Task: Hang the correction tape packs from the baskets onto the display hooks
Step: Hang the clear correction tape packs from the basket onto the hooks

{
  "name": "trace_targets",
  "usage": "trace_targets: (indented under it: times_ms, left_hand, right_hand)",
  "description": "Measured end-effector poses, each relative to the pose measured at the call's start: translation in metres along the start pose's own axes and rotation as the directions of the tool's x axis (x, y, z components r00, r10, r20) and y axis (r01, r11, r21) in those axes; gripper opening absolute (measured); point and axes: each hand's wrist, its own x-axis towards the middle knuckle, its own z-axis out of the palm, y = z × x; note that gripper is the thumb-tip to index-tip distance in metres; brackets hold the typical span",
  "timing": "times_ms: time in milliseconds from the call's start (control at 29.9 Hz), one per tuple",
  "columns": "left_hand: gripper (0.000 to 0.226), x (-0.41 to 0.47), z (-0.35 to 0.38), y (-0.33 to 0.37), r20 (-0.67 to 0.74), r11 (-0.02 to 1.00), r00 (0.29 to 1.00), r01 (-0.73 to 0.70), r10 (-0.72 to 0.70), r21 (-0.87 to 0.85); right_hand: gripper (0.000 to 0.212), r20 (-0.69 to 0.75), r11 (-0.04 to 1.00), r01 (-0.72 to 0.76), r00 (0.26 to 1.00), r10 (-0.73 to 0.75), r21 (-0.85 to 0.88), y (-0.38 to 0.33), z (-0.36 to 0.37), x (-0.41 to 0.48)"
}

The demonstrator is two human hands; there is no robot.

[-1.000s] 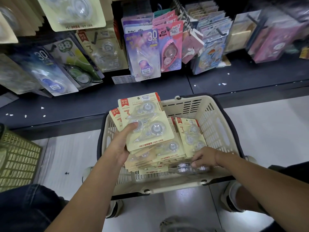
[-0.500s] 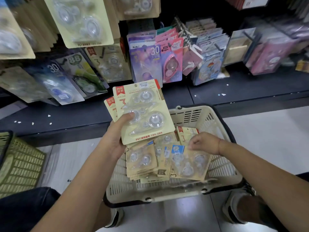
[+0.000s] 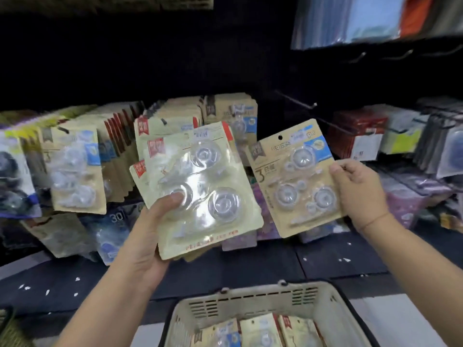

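My left hand (image 3: 147, 236) grips a stack of beige correction tape packs (image 3: 200, 189) with red tabs, thumb pressed on the front blister. My right hand (image 3: 355, 194) pinches the right edge of a single beige pack with a blue label (image 3: 293, 176), held up in front of the shelf. Just above that pack a bare display hook (image 3: 300, 100) sticks out of the dark back panel. Rows of similar beige packs (image 3: 82, 166) hang to the left. The cream basket (image 3: 253, 299) sits below with several more packs (image 3: 260, 331) inside.
Other stationery packs hang at the right (image 3: 400, 144) and lower left (image 3: 110, 236). A dark base shelf (image 3: 325, 261) speckled with white bits runs under the display. A green basket's corner (image 3: 10, 331) shows at the bottom left.
My view tilted up from the basket to the hooks. My right hand lifted one blue-labelled pack out of the basket to shelf height. My left hand rose with its stack.
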Motion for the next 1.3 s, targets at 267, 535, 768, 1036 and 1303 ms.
trace_targets:
  times_ms: [267, 535, 768, 1036, 1303]
  left_hand:
    - [0.033, 0.011, 0.002, 0.017, 0.03, 0.993, 0.996, -0.075, 0.078, -0.089]
    - [0.06, 0.013, -0.007, 0.027, 0.074, 0.994, 0.993, -0.086, 0.092, -0.071]
    - [0.071, 0.014, -0.012, 0.027, 0.055, 0.994, 0.995, -0.079, 0.083, -0.077]
    - [0.087, 0.013, -0.017, 0.026, 0.016, 0.997, 0.999, -0.044, 0.045, -0.061]
    - [0.083, 0.015, -0.014, 0.019, 0.006, 0.995, 0.996, -0.09, 0.091, -0.048]
  right_hand:
    - [0.02, 0.034, 0.98, 0.168, 0.986, -0.165, -0.109, -0.05, 0.065, 0.027]
    - [0.021, -0.09, 0.989, 0.081, 0.992, -0.093, -0.127, -0.051, 0.092, 0.024]
    - [0.024, -0.033, 0.919, -0.074, 0.997, 0.066, -0.388, -0.044, 0.129, 0.057]
    - [0.026, 0.049, 0.867, -0.207, 0.965, 0.256, -0.453, -0.048, 0.145, 0.089]
    - [0.067, 0.462, 0.988, -0.138, 0.882, 0.092, 0.066, -0.117, 0.132, -0.035]
